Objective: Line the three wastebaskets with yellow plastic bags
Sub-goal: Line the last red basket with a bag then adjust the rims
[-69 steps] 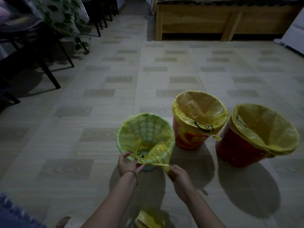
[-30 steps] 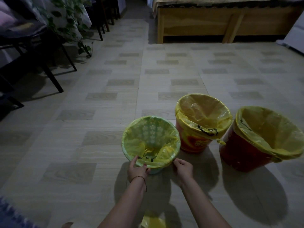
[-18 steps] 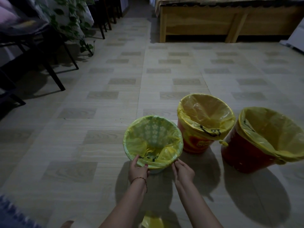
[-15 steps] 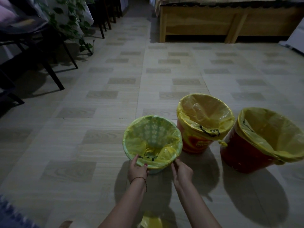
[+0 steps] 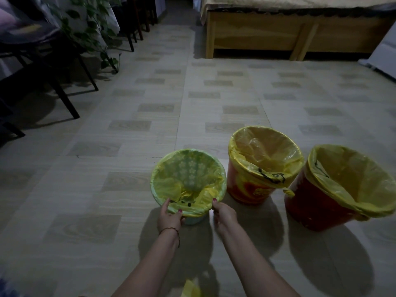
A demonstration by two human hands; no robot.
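Three wastebaskets stand on the floor in a row. The small green wastebasket (image 5: pixel 194 219) on the left has a yellow bag (image 5: pixel 188 181) folded over its rim. My left hand (image 5: pixel 170 216) pinches the bag at the near rim. My right hand (image 5: pixel 222 213) grips the bag's edge at the near right of the same rim. The orange wastebasket (image 5: pixel 246 187) in the middle holds a yellow bag (image 5: pixel 265 151). The red wastebasket (image 5: pixel 315 209) on the right leans and holds a yellow bag (image 5: pixel 353 179).
A bit of yellow plastic (image 5: pixel 190 290) shows at the bottom edge between my arms. A black chair (image 5: pixel 53 67) and a trailing plant (image 5: pixel 92 28) stand at the far left. A wooden bed frame (image 5: pixel 278 35) spans the far right.
The loose bag edge that my hands stretched in front of the green wastebasket now sits folded over its rim. Both hands have moved in against the rim.
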